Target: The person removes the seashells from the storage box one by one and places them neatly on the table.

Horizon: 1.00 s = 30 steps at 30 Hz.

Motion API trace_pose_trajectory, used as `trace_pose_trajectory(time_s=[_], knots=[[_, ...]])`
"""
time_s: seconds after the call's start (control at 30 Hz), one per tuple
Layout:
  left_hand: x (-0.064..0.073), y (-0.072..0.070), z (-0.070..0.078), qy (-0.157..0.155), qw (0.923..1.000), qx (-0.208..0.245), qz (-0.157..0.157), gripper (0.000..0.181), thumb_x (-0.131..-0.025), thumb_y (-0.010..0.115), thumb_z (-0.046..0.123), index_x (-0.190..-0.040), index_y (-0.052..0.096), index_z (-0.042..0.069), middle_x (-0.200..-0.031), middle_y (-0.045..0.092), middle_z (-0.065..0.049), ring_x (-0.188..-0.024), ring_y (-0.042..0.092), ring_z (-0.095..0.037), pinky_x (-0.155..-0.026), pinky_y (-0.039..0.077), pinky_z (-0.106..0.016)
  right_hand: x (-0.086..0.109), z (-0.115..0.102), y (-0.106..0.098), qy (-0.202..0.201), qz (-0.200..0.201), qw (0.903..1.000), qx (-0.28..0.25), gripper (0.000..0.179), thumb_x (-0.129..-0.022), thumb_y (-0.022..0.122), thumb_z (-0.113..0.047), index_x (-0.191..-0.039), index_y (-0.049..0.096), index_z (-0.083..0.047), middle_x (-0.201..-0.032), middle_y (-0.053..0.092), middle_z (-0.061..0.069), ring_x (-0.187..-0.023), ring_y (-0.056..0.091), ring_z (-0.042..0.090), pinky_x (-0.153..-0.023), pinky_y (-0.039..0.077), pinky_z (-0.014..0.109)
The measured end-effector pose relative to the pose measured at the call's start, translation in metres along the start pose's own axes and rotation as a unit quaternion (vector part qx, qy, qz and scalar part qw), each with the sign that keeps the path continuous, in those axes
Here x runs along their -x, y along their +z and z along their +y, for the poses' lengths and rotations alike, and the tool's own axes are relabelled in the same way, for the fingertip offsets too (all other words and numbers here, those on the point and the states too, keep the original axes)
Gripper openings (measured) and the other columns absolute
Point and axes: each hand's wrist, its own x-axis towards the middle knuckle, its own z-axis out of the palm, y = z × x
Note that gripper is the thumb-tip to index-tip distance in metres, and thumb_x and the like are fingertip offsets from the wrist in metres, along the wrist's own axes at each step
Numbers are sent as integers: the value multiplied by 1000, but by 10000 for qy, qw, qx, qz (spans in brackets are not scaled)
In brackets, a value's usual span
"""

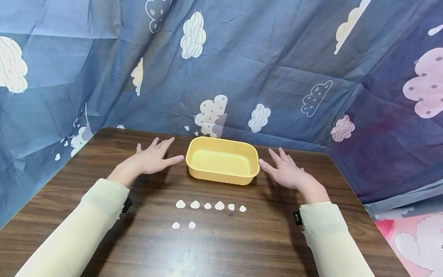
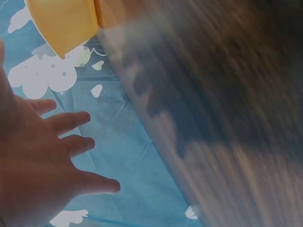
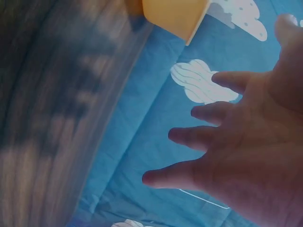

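Note:
A yellow rectangular basin [image 1: 221, 177] with rounded corners sits near the table's far edge; its inside is bare. My left hand [image 1: 152, 158] is just left of it, fingers spread, thumb pointing at the basin's side. On the other side my right hand [image 1: 285, 171] is spread too, its thumb tip right at the rim. Both wrist views show straight, spread fingers with nothing held: the left hand [image 2: 42, 151] and the right hand [image 3: 236, 146], each with a corner of the basin beyond. Small white pieces [image 1: 219, 206] lie in two rows on the table in front.
The dark wood-grain table [image 1: 263, 246] reaches back to a blue cloth [image 1: 242, 69] printed with clouds, hung behind and at the sides. Pink cloth [image 1: 418, 238] shows past the right table edge. Black wrist devices [image 1: 297, 218] sit at my sleeve cuffs.

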Motion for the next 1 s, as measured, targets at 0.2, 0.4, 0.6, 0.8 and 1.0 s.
trace_pose_trajectory(time_s=[0.2, 0.4, 0.6, 0.8, 1.0], knots=[[-9, 5, -1, -13, 10000, -19, -54, 102, -83, 28, 88, -159, 7, 24, -164, 19, -12, -152, 2, -41, -103, -6, -81, -9, 3, 10, 49, -46, 10000, -16, 99, -85, 18, -87, -159, 3, -24, -164, -12, 18, -149, -5, 49, -100, 1, 84], [-12, 12, 0, -22, 9999, 55, -105, 99, -84, 31, 86, -159, 7, 27, -164, 20, -10, -152, 4, -39, -103, -5, -81, -13, 6, 19, 84, -73, 9999, -123, 93, -90, 24, -81, -159, 1, -24, -164, -10, 18, -148, -5, 50, -100, 0, 84], [-17, 17, 12, 203, 9993, 220, -228, 97, -83, 33, 87, -159, 6, 33, -163, 23, -10, -152, 9, -38, -104, -3, -81, -21, 0, 33, -140, -227, 9995, -186, 98, -88, 31, -81, -159, -3, -22, -165, -4, 18, -149, 0, 49, -103, 4, 82], [-25, 22, 19, 409, 9974, 395, -449, 95, -85, 36, 83, -158, 0, 34, -161, 31, -3, -152, 15, -37, -106, 1, -80, -29, -6, 42, -481, -285, 9973, -485, 112, -88, 38, -79, -156, -12, -6, -164, -4, 20, -149, 1, 49, -117, 10, 65], [-28, 22, 15, 978, 9840, 1332, -664, 98, -92, 51, 66, -159, -7, 23, -161, 28, -4, -149, 24, -35, -117, 18, -63, -30, -9, 46, -375, -547, 9934, -940, 113, -86, 40, -81, -153, -25, -17, -162, 15, 22, -146, 27, 39, -117, 23, 57]])
